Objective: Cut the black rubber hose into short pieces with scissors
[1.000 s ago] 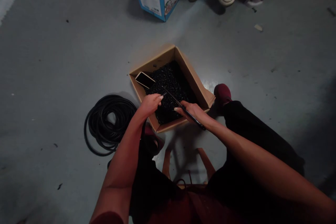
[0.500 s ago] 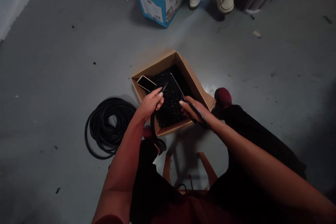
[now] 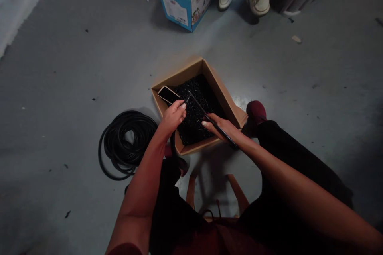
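One coiled hose (image 3: pixel 112 143) lies beside a cardboard box (image 3: pixel 179 75).

Dim, grainy picture, pale glare on the concrete floor (image 3: pixel 241 102), soft shadows.

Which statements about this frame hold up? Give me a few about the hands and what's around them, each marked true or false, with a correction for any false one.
The smartphone lies inside the cardboard box: true.
The coil of black tubing is inside the box: false; it lies on the floor, left of the box.
The left hand grips a length of black tubing: true.
The right hand is empty: false; it holds a long thin black tool over the box.
White loafers stand beside a blue printed carton: true.
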Motion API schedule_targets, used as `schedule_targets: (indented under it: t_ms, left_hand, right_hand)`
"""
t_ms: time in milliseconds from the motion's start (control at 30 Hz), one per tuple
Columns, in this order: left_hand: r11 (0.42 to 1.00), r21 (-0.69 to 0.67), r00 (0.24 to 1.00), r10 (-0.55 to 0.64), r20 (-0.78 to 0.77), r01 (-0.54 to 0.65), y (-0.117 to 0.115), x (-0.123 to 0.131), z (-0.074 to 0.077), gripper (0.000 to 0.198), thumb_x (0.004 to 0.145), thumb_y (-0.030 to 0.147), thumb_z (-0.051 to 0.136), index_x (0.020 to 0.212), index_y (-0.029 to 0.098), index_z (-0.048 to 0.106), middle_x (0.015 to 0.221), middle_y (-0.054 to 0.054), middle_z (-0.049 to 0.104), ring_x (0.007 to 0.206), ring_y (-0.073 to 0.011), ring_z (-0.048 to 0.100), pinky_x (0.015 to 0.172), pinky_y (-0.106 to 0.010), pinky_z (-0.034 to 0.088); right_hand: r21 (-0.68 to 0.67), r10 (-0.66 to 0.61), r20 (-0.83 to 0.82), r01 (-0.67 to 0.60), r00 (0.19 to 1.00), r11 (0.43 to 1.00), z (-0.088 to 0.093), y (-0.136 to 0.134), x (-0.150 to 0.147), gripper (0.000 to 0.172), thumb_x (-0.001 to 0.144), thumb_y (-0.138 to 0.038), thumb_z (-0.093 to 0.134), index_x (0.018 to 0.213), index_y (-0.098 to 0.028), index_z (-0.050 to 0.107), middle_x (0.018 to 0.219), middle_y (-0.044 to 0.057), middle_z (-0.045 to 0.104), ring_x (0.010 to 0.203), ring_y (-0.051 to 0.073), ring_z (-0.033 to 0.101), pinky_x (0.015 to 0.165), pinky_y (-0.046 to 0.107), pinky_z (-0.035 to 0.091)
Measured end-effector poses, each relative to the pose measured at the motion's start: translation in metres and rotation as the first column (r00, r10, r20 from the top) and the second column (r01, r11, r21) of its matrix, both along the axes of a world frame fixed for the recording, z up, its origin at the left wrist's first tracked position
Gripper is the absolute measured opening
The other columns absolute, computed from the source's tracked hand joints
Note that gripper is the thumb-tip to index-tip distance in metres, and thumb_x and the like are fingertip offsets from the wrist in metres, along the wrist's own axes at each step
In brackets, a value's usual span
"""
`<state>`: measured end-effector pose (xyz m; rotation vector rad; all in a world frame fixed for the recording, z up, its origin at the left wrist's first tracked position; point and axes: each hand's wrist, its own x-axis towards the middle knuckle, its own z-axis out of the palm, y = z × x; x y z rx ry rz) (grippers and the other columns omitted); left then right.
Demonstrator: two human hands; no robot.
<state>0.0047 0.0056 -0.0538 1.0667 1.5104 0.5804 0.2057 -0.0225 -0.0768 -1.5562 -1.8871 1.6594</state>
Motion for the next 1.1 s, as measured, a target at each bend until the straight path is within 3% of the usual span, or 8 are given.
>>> schedule_targets:
  t_ms: [100,567,800,1100]
  left_hand:
    - [1.0,0.006,1.0,-0.023,0.0,0.023,-0.0004,-0.0005,-0.0019,0.031,0.09,0.031,0.044,0.112,0.012,0.055,0.061,0.005,0.046,0.046,-0.0043,0.036,0.047,-0.018,0.028]
    - [0.993,-0.045,0.993,-0.111,0.05,0.113,-0.0022,0.0064,-0.0039,0.043,0.087,0.035,0.047,0.12,0.008,0.055,0.061,0.004,0.044,0.049,-0.0051,0.035,0.048,-0.019,0.028]
    - [0.991,-0.059,0.991,-0.116,0.068,0.12,-0.0025,0.0086,-0.0006,0.043,0.086,0.036,0.05,0.118,0.009,0.057,0.059,0.004,0.043,0.049,-0.0053,0.033,0.048,-0.019,0.027]
    - [0.991,-0.068,0.987,-0.105,0.125,0.114,-0.0036,0.0082,0.0031,0.039,0.087,0.036,0.05,0.115,0.01,0.058,0.06,0.004,0.041,0.048,-0.005,0.031,0.046,-0.02,0.022]
  right_hand:
    - [0.002,0.003,-0.007,-0.003,1.0,1.0,-0.0005,-0.0004,-0.001,0.046,0.09,-0.047,0.045,0.125,-0.018,0.05,0.113,0.01,0.065,0.105,0.025,0.06,0.082,0.031,0.044]
    - [-0.018,0.005,0.05,-0.004,0.999,1.0,0.004,0.0021,-0.0015,0.05,0.087,-0.053,0.049,0.121,-0.017,0.052,0.105,0.013,0.066,0.094,0.027,0.062,0.077,0.033,0.044]
    - [-0.009,0.002,-0.002,-0.002,1.0,1.0,0.0045,0.0001,-0.0006,0.045,0.088,-0.047,0.052,0.121,-0.017,0.049,0.104,0.01,0.065,0.091,0.022,0.061,0.075,0.029,0.043]
    - [-0.051,0.019,-0.111,-0.024,0.994,0.998,0.0028,0.0008,0.0024,0.051,0.087,-0.05,0.052,0.125,-0.016,0.044,0.108,0.01,0.062,0.093,0.021,0.06,0.079,0.031,0.044]
